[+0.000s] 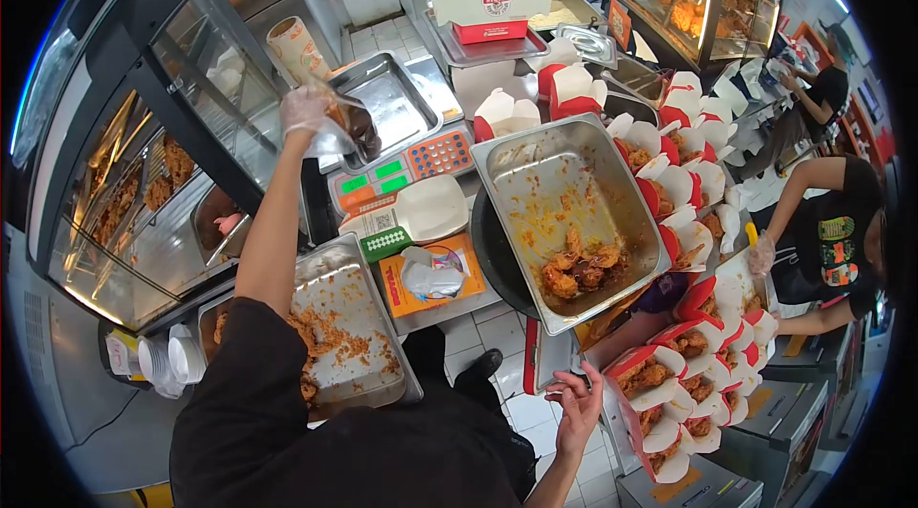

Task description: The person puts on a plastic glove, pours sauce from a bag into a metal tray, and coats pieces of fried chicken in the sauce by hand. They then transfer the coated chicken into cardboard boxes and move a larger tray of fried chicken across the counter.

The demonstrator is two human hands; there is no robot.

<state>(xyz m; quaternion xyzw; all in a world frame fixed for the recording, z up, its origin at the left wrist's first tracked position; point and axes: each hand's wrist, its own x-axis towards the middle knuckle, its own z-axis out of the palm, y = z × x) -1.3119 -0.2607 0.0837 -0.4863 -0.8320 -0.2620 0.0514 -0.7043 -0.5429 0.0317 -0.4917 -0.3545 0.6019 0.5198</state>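
Nearest, right hand [579,408]: bare, low by the hip, fingers loosely spread, holding nothing, just beside the open red-and-white boxes [669,393] of fried chicken. Risk there, by judgement: a careless swing catching a raised flap and knocking a box off its crowded row onto the tiled floor [497,393]. Little room on that side, with boxes packed edge to edge.

Further up on the near left, crumb tray [349,317] under the outstretched arm, seemingly jutting past the counter edge; easy to brush with a sleeve. Beside it, orange carton [430,279] and white scoop [426,207], then big steel pan [564,212] propped at a tilt, a few chicken pieces heaped in its low corner. Could slide or tip if bumped.

Farther still, left hand [306,111]: gloved, closed around the top of a clear bag [349,126] with dark pieces inside, held at the near rim of the scale pan [392,102], above the scale [397,173]. Whether touching the pan, cannot tell. Likely trouble: thin bag slipping from a greasy glove, or landing on the rim rather than inside and spilling. Tight on the left against the glass warmer [191,78]; open room only toward the pan's middle.

Far right, a co-worker [832,240], own gloved hand [762,255] at the box rows, well apart.
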